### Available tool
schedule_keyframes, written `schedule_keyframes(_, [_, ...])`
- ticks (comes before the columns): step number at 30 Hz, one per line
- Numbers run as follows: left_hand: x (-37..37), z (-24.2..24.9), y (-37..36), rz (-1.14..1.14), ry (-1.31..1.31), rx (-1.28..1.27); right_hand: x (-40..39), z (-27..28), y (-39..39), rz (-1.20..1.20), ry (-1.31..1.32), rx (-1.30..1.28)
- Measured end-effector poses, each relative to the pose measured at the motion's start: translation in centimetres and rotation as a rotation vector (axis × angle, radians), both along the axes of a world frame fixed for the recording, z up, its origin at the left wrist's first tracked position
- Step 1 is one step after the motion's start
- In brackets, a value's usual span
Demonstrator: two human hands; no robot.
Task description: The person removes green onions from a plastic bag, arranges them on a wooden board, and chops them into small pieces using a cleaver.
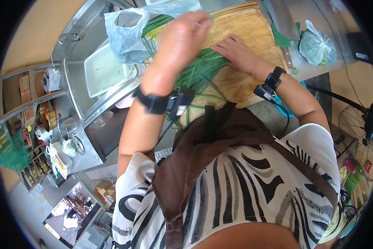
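Observation:
A bundle of long green leaves [197, 74] lies across the near left part of a wooden cutting board [246, 27]. My right hand [236, 52] rests at the right end of the bundle, its fingers bent over the leaves and holding them against the board. Raised above the bundle's left side is my left hand [186, 35], blurred, with curled fingers; whether they hold anything cannot be made out. Beside it, a translucent plastic bag [126, 35] has more long green leaves showing at its opening.
A cleaver [281, 18] lies along the board's right edge. Farther right sits a tied bag of greens [318, 46]. On the left, a metal sink [74, 89] holds a white tub [103, 70]. A wire fan [356, 124] stands at the right.

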State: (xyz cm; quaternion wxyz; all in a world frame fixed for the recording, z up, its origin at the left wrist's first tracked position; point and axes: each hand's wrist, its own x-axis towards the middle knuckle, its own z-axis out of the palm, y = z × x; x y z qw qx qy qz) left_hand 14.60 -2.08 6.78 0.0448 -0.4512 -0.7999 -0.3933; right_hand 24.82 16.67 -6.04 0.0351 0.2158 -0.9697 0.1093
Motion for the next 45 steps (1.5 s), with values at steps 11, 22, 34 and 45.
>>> schedule_keyframes(11, [1.7, -12.4, 1.0, -0.188, -0.119, -0.565, 6.0, 4.0, -2.0, -0.266, 0.099, -0.074])
schedule_keyframes(22, [3.0, -10.6, 1.7, -0.219, -0.288, -0.547, 6.4, 1.2, -1.2, -0.486, 0.089, -0.056])
schedule_keyframes(34, [2.5, -13.2, 0.8, -0.228, -0.02, -0.659, 11.6, -2.5, -5.2, -0.033, -0.088, -0.23])
schedule_keyframes(45, [4.5, -13.9, 0.4, -0.192, 0.046, -0.535, 8.6, -1.7, -2.4, -0.397, 0.059, -0.011])
